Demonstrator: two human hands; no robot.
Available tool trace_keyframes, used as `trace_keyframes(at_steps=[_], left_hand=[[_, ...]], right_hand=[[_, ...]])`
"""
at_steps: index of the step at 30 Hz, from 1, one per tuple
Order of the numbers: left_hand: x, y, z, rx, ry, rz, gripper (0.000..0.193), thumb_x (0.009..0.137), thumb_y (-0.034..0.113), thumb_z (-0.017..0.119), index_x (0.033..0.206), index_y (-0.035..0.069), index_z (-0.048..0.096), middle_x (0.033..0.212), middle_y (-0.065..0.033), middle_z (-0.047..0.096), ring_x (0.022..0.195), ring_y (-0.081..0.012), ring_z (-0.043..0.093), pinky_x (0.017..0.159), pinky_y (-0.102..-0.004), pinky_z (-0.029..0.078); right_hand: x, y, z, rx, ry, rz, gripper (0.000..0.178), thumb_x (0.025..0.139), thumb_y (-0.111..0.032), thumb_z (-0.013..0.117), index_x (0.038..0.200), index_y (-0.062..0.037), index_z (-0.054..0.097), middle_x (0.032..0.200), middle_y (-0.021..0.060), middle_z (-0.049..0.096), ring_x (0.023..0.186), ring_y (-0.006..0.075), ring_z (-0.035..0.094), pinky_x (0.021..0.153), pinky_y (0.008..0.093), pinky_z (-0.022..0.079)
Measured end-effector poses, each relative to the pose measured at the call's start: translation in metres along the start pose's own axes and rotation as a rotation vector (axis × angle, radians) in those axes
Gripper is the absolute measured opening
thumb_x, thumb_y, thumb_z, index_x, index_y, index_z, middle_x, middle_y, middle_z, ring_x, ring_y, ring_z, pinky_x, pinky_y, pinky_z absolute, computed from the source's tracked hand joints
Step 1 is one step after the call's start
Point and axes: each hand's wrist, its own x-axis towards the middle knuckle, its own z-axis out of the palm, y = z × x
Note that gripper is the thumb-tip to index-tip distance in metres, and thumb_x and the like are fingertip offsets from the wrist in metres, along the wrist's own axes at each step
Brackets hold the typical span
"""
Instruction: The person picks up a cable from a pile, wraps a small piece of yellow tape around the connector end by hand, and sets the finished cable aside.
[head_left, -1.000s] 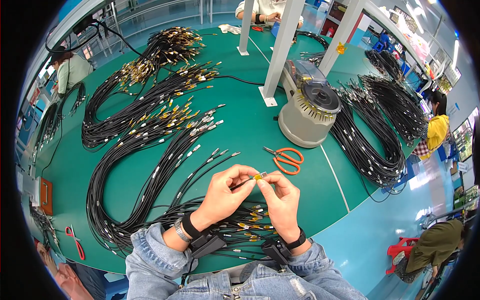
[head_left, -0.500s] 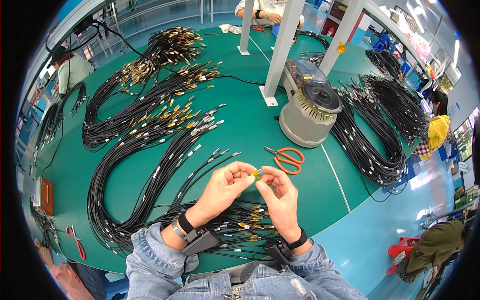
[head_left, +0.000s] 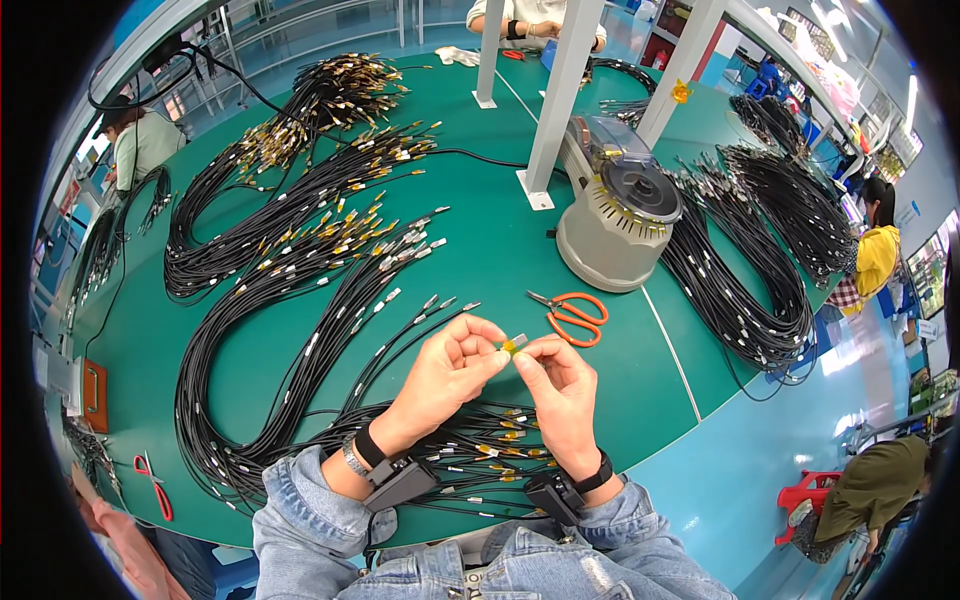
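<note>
Over the table's front part, my left hand (head_left: 446,378) pinches a small cable connector (head_left: 515,343) between thumb and fingertips. The connector has a silver metal end and a yellow wrapped part. From the other side, my right hand (head_left: 560,398) closes its thumb and forefinger on it too. Whether a cable runs from it is hidden by my fingers. Beneath my wrists lies a bundle of black cables (head_left: 485,462) with yellow and silver ends. Orange-handled scissors (head_left: 577,320) lie just beyond my right hand.
Curved bundles of black cables (head_left: 215,350) cover the left of the green table (head_left: 480,235); more cables (head_left: 715,270) lie at the right. A beige round machine (head_left: 612,245) stands beside a metal post (head_left: 553,120). Red-handled scissors (head_left: 155,487) lie at the left edge. Co-workers sit around.
Both hands stay together at the same spot, with slight finger movement on the connector. More of its silver end shows, tilted upward to the right.
</note>
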Motion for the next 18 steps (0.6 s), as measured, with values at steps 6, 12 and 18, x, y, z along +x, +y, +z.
trace_keyframes(at_steps=[6, 12, 18], left_hand=[[-0.002, -0.002, 0.004, 0.197, 0.097, 0.047, 0.008, 0.087, 0.006, 0.058, 0.089, 0.0, 0.054, 0.063, -0.0015, 0.055, 0.045, -0.0038, 0.046, 0.038, -0.0183, 0.033], [-0.004, -0.007, 0.008, 0.314, 0.123, 0.14, 0.008, 0.087, 0.005, 0.057, 0.087, -0.001, 0.053, 0.062, -0.0033, 0.057, 0.045, -0.0049, 0.048, 0.039, -0.0181, 0.035], [0.0, -0.016, 0.01, 0.467, 0.225, 0.417, 0.009, 0.084, 0.004, 0.061, 0.085, -0.003, 0.055, 0.066, -0.0053, 0.06, 0.055, -0.0054, 0.053, 0.047, -0.0196, 0.039]], right_hand=[[0.0, 0.001, -0.002, -0.004, 0.008, -0.005, 0.008, 0.083, -0.003, 0.063, 0.085, 0.003, 0.059, 0.084, 0.0046, 0.057, 0.079, 0.0113, 0.052, 0.074, 0.0246, 0.042], [-0.001, -0.001, 0.0, 0.013, 0.009, 0.002, 0.008, 0.083, -0.004, 0.063, 0.085, 0.0025, 0.059, 0.084, 0.0035, 0.057, 0.079, 0.01, 0.052, 0.074, 0.0236, 0.042], [-0.002, 0.001, -0.001, 0.16, 0.009, 0.126, 0.006, 0.083, -0.005, 0.063, 0.084, 0.0, 0.06, 0.085, 0.0005, 0.057, 0.078, 0.0074, 0.051, 0.073, 0.0223, 0.041]])
